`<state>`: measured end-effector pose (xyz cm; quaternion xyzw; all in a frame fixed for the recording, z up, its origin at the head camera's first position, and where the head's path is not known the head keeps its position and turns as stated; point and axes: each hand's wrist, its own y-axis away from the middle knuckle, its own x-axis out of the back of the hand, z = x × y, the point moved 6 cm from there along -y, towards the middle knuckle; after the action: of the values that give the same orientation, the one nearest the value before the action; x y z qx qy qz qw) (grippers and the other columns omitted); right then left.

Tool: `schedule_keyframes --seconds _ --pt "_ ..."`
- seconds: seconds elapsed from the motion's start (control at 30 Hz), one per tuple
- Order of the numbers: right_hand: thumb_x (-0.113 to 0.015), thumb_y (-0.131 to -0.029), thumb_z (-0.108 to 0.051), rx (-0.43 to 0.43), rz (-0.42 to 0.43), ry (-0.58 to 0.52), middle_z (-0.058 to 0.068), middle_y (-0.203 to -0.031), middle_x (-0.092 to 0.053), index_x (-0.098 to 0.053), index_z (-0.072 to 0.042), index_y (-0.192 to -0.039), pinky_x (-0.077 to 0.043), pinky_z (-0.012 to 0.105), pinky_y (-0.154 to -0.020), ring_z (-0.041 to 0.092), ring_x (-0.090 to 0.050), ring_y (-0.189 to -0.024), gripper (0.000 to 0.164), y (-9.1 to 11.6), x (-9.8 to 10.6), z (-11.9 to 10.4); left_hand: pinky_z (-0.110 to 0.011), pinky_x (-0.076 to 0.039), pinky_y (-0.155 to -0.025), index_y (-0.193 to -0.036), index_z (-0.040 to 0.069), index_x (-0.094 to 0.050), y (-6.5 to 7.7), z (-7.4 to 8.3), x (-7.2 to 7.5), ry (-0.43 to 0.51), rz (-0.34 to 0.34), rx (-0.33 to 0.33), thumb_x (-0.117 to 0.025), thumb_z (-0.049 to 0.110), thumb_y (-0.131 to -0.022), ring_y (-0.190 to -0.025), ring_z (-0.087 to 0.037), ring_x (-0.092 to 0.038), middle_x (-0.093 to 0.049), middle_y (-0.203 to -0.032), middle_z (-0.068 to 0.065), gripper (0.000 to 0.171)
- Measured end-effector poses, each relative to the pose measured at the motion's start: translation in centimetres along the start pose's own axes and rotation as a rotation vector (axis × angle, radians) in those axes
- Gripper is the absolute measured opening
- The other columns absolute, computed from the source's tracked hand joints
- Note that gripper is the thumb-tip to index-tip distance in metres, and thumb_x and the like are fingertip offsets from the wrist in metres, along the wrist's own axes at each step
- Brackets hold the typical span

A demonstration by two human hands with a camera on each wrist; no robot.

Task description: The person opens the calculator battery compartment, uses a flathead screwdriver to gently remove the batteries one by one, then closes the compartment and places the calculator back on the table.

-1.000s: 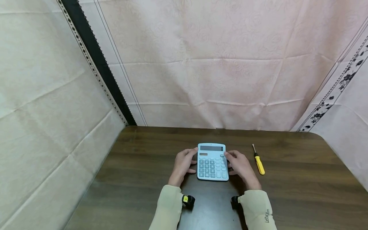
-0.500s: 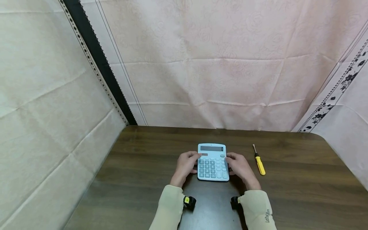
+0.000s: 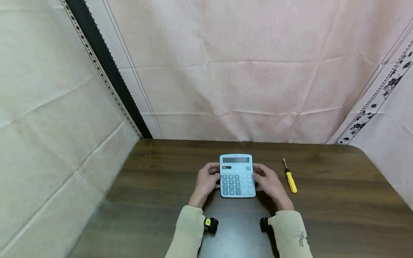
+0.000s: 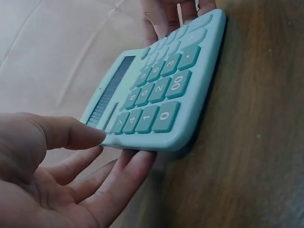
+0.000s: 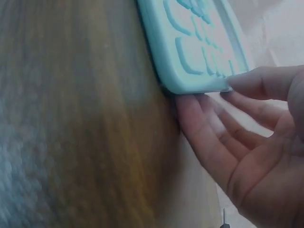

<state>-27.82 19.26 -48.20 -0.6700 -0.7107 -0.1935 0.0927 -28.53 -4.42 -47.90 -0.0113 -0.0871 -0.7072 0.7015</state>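
A light blue desk calculator [image 3: 237, 175] faces up between the two hands, keys toward the person and a 0 on its display. My left hand [image 3: 204, 181] pinches its left edge; in the left wrist view the thumb lies at the upper rim and the fingers [image 4: 128, 180] reach underneath. On the opposite side my right hand [image 3: 269, 182] grips the right edge the same way, thumb at the rim and fingers [image 5: 204, 133] below. The near end of the calculator [image 4: 183, 128] shows close over the wood in the left wrist view. The fingertips under it are hidden.
A yellow-handled screwdriver [image 3: 291, 182] lies on the brown wooden table [image 3: 338, 193], right of the right hand. Pale patterned cloth [image 3: 258, 89] hangs behind the table and at both sides. Each sleeved wrist carries a black camera [image 3: 211, 225].
The left thumb has slid from the calculator's top left corner, over its small solar panel, to the left edge. The calculator has shifted slightly upward in the head view, with both hands.
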Motion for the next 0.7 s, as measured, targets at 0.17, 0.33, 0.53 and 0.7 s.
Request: schedule_keyframes --seconds 0.17,0.33,0.53,0.7 --pt "-0.055 -0.11 -0.012 0.05 0.025 -0.017 0.02 -0.137 -0.059 -0.054 -0.008 -0.154 -0.063 0.042 -0.083 0.036 -0.064 -0.112 0.043 -0.1 0.2 -0.6 -0.036 -0.063 -0.07 -0.137 0.007 -0.066 0.0 0.5 0.3 0.01 0.024 -0.019 -0.065 -0.003 -0.101 -0.1 -0.023 -0.071 -0.071 -0.131 -0.014 0.038" --pt "-0.06 -0.11 -0.011 0.119 0.07 -0.034 0.019 -0.139 -0.061 -0.056 -0.01 -0.153 -0.063 0.04 -0.085 0.036 -0.064 -0.117 0.043 0.0 0.5 -1.0 -0.037 -0.063 -0.075 -0.14 0.011 -0.066 -0.1 0.9 0.4 0.015 0.04 -0.055 -0.068 -0.001 -0.101 -0.097 -0.021 -0.071 -0.072 -0.131 -0.01 0.041" --pt "-0.065 -0.107 -0.009 0.199 0.126 -0.019 0.016 -0.142 -0.057 -0.058 -0.012 -0.152 -0.062 0.031 -0.084 0.034 -0.063 -0.111 0.045 0.1 0.9 -1.4 -0.038 -0.063 -0.08 -0.141 0.011 -0.069 0.1 1.5 0.6 -0.005 0.059 -0.139 -0.069 -0.002 -0.1 -0.101 -0.019 -0.072 -0.074 -0.129 -0.008 0.043" --pt "-0.067 -0.106 -0.006 0.234 0.166 -0.013 0.015 -0.137 -0.055 -0.06 -0.012 -0.152 -0.062 0.029 -0.08 0.033 -0.063 -0.102 0.047 0.2 1.0 -1.7 -0.042 -0.063 -0.081 -0.14 0.016 -0.072 0.1 1.7 0.7 -0.018 0.082 -0.148 -0.071 0.0 -0.099 -0.093 -0.016 -0.067 -0.075 -0.128 -0.002 0.044"
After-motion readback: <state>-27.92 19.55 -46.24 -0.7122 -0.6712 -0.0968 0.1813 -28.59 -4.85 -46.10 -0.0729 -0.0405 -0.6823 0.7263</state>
